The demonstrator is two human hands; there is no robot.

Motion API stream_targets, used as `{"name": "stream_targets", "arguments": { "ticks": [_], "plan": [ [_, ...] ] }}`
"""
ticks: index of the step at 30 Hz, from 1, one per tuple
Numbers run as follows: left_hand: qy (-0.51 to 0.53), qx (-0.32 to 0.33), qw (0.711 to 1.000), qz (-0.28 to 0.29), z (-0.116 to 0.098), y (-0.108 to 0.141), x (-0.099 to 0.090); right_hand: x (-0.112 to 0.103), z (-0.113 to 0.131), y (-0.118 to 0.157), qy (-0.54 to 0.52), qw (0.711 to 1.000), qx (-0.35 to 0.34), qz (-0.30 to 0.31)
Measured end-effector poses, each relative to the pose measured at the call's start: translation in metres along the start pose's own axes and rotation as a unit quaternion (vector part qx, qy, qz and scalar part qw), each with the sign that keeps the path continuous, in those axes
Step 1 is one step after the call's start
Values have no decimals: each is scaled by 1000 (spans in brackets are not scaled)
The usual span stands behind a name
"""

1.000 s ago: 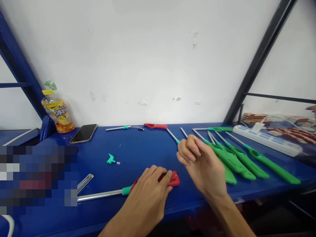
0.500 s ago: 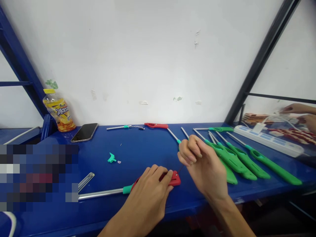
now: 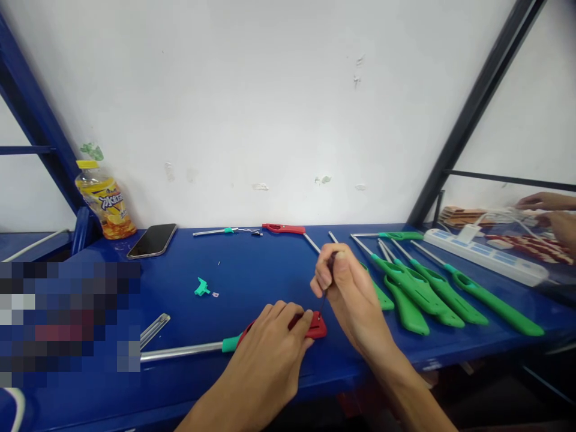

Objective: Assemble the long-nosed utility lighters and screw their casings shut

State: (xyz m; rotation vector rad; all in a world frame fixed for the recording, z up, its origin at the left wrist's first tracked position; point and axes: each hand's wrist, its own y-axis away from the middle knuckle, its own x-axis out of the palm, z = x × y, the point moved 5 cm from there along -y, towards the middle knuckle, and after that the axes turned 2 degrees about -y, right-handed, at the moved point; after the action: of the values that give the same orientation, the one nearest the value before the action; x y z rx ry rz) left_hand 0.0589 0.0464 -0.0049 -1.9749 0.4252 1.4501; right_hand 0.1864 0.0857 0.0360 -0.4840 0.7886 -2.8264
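Note:
My left hand [image 3: 279, 342] is closed over the handle of a red long-necked gas lighter [image 3: 318, 327], pressing it against the blue table. Its metal tube [image 3: 184, 350] and turquoise collar [image 3: 231, 344] stick out to the left. My right hand [image 3: 348, 288] grips a small screwdriver [image 3: 332, 261] with a dark handle, mostly hidden by the fingers. The thin shaft points down, its tip at the handle's right end. Left of centre lie a turquoise plastic trigger piece [image 3: 202, 287] and a tiny pale part [image 3: 215, 294].
Green gas lighters [image 3: 418, 291] lie on the right beside a white power strip [image 3: 486, 257]. At the back are another red lighter [image 3: 283, 228] and a loose tube [image 3: 209, 232]. A phone [image 3: 152, 241] and drink bottle [image 3: 105, 201] stand left. Another person's hands [image 3: 546, 201] show far right.
My right hand has moved left and turned more upright over the red lighter, bringing the screwdriver shaft closer to vertical. My left hand keeps its hold.

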Motion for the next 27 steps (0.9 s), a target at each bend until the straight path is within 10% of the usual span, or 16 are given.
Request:
{"name": "stream_targets", "arguments": {
  "ticks": [27],
  "plan": [
    [6, 15, 1000, -5, 4, 3, 10, -21, 14, 11, 217, 972, -78, -49]
  ]
}}
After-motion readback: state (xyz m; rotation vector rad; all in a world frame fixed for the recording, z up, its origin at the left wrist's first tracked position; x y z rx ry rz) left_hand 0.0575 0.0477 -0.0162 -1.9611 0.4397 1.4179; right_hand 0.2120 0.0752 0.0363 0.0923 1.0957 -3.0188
